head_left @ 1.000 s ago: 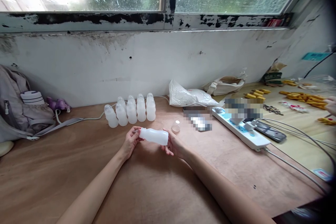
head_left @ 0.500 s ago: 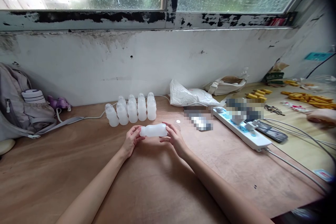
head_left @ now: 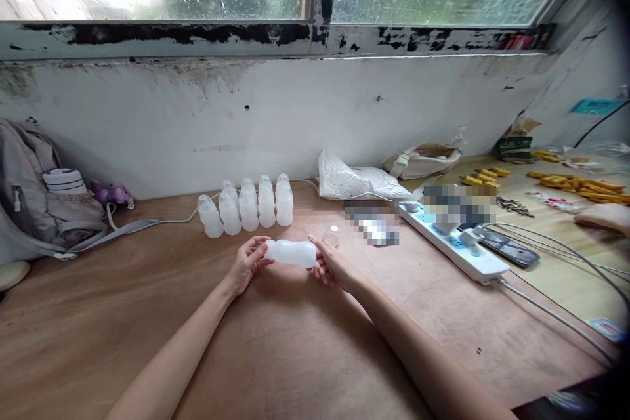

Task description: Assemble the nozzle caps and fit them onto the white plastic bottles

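Note:
A frosted white plastic bottle lies sideways in the air between my hands, just above the wooden table. My left hand pinches its narrow neck end. Around the base at the other end, the fingers of my right hand are closed. Behind them several similar bottles stand upright in a cluster. On the table just past my right hand lie a clear round disc and a small white disc.
A white power strip with plugs and cables runs along the right, beside a phone. White plastic bags lie against the wall. At far left is a grey backpack; yellow pieces lie at far right.
The bottle has tilted slightly, its base end lower and nearer me. My right hand has shifted its grip around the base, uncovering the clear disc. My left hand stays at the neck.

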Motion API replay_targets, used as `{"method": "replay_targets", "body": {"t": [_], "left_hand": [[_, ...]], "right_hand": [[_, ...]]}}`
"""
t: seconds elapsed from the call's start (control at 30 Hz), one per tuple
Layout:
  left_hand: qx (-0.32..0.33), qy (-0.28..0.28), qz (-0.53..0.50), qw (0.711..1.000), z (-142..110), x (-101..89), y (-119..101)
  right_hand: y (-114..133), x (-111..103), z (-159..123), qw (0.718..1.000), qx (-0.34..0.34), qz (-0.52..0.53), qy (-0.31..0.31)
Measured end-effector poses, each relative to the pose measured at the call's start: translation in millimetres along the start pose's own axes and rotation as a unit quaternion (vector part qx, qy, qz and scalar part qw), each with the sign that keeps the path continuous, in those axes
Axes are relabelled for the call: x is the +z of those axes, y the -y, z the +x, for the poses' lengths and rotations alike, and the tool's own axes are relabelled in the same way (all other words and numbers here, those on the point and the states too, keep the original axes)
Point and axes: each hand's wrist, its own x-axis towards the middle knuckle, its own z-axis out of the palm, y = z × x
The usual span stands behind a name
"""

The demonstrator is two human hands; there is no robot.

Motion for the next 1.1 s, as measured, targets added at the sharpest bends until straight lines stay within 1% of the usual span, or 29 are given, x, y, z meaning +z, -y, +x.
{"method": "replay_targets", "body": {"t": [0.07, 0.1, 0.13, 0.2, 0.3, 0.4, 0.5, 0.53, 0.6, 0.67, 0.7, 0.73, 0.77, 0.8, 0.87, 0.9, 0.97, 1.1], "left_hand": [[-0.005, 0.011, 0.003, 1.000, -1.4, 1.0, -1.6], [-0.009, 0.017, 0.004, 1.000, -2.1, 1.5, -2.4], [-0.012, 0.021, 0.005, 1.000, -2.7, 2.0, -3.0], [-0.017, 0.022, 0.007, 1.000, -3.3, 2.7, -3.7], [-0.013, 0.006, 0.006, 1.000, -2.7, 3.1, -3.0], [-0.005, -0.007, 0.000, 1.000, -1.3, 2.5, -1.4], [-0.003, -0.012, -0.003, 1.000, -0.7, 1.8, -0.9], [-0.004, -0.013, -0.003, 1.000, -0.8, 1.7, -1.1], [-0.006, -0.012, -0.001, 1.000, -1.4, 2.1, -1.8], [-0.010, -0.008, 0.003, 1.000, -2.2, 2.8, -2.7], [-0.010, -0.006, 0.004, 1.000, -2.5, 3.1, -3.0], [-0.010, -0.005, 0.005, 1.000, -2.7, 3.4, -3.2], [-0.009, -0.006, 0.005, 1.000, -2.7, 3.5, -3.4], [-0.007, -0.008, 0.004, 1.000, -2.5, 3.5, -3.4], [-0.004, -0.010, 0.004, 1.000, -1.8, 3.1, -3.1], [-0.002, -0.012, 0.006, 1.000, -1.4, 2.9, -2.8], [0.004, -0.015, 0.010, 1.000, -0.8, 2.7, -2.0], [0.017, -0.024, 0.027, 0.999, -1.3, 3.9, 0.4]], "right_hand": [[-1.6, 0.0, 0.5, 0.999, 0.017, -0.025, -0.010], [-2.5, 0.8, 0.8, 0.999, 0.010, -0.028, -0.018], [-3.3, 2.1, 0.9, 0.999, -0.007, -0.023, -0.027], [-4.0, 5.4, 0.7, 0.997, -0.063, 0.006, -0.048], [-1.4, 8.9, -2.7, 0.986, -0.149, 0.045, -0.065], [4.0, 6.5, -8.7, 0.979, -0.199, 0.027, -0.038], [6.6, 0.7, -10.9, 0.969, -0.246, -0.001, 0.009], [6.2, -0.9, -9.9, 0.969, -0.247, -0.004, 0.022], [4.0, -2.4, -5.8, 0.977, -0.211, -0.008, 0.027], [1.5, -2.2, -1.3, 0.987, -0.160, -0.009, -0.009], [0.7, -1.8, 0.2, 0.989, -0.147, -0.007, -0.032], [0.4, -1.5, 0.8, 0.988, -0.149, -0.004, -0.048], [0.6, -1.4, 0.6, 0.985, -0.166, -0.001, -0.051], [1.3, -1.7, -0.3, 0.981, -0.190, 0.001, -0.039], [3.1, -3.1, -3.3, 0.972, -0.234, 0.003, 0.008], [4.0, -3.9, -4.7, 0.969, -0.245, 0.003, 0.031], [4.8, -5.2, -6.1, 0.969, -0.243, 0.007, 0.054], [3.3, -5.1, -2.7, 0.972, -0.230, 0.021, 0.046]]}}
